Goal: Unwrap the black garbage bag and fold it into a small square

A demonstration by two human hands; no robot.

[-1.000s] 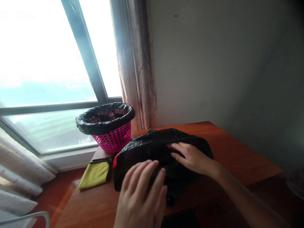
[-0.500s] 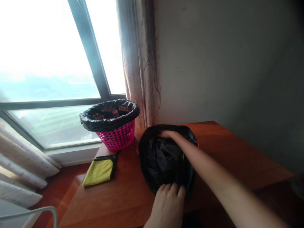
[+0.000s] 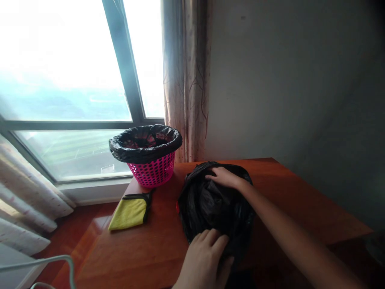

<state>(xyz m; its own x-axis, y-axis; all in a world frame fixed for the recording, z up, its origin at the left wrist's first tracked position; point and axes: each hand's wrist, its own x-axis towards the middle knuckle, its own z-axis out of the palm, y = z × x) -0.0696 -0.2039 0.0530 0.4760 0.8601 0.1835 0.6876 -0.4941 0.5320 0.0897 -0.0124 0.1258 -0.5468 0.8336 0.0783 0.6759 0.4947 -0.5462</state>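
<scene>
Bag (image 3: pixel 210 200), black plastic, sits on the wood table (image 3: pixel 300 200) approx. mid, mouth up & open, red bit on its L side. R hand (image 3: pixel 224 178) is at the far side of the mouth, fingers part-spread & loosely bent, touching plastic w/o a closed grip. L hand (image 3: pixel 203 253) is at the near rim, fingers curled, thumb apart; can't tell if it's pinching any film (fingertips hidden). Pink perforated basket (image 3: pixel 153 170) stands upright behind-left, near the window, w/ black liner (image 3: pixel 144 154) folded over its rim. Yellow cloth (image 3: pixel 128 212), dark-edged, lies flat in front of basket, left of bag.
</scene>
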